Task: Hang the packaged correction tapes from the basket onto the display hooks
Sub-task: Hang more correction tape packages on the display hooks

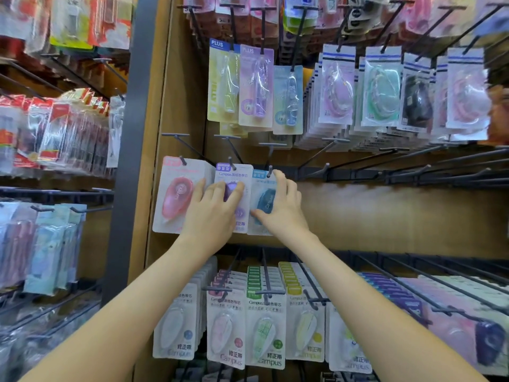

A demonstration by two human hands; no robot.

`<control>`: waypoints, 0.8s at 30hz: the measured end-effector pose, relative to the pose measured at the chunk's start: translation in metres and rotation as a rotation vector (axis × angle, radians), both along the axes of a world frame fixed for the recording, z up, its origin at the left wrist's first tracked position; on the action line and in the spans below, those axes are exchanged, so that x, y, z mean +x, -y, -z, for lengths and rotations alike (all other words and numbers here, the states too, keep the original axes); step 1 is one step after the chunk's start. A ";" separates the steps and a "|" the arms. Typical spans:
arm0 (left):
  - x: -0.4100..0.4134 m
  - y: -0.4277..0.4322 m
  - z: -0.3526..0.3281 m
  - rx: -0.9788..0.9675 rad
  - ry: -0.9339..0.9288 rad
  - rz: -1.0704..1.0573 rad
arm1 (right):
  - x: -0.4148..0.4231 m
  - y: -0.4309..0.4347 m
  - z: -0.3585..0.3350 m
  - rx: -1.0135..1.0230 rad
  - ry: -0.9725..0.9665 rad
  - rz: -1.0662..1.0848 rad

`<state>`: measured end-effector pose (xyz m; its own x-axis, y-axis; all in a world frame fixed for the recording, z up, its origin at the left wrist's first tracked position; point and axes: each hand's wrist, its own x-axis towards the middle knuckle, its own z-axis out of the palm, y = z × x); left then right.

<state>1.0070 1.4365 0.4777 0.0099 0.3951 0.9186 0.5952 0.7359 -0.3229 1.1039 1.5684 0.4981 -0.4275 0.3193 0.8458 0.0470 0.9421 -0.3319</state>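
Three packaged correction tapes hang side by side on black hooks in the middle row: a pink one, a purple one and a blue one. My left hand lies flat on the purple pack with its fingers spread across the blister. My right hand grips the blue pack, thumb under its blister and fingers along its right edge near the hook. The basket is not in view.
To the right of the blue pack, several bare black hooks jut from the wooden back panel. Full rows of packaged tapes hang above and below. A grey upright post splits off the left shelving.
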 end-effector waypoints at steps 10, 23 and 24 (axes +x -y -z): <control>-0.006 -0.001 -0.003 -0.016 -0.062 -0.012 | -0.012 -0.009 -0.001 -0.307 0.006 -0.240; -0.008 -0.012 0.000 -0.020 -0.040 0.063 | -0.013 0.004 0.006 -0.181 0.075 0.074; -0.006 -0.011 0.000 -0.012 -0.027 0.083 | -0.010 0.005 0.006 -0.175 0.108 0.096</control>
<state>1.0010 1.4471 0.4774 0.0679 0.4027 0.9128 0.6450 0.6803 -0.3481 1.0943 1.5629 0.4917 -0.4730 0.5009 0.7249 0.1782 0.8601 -0.4780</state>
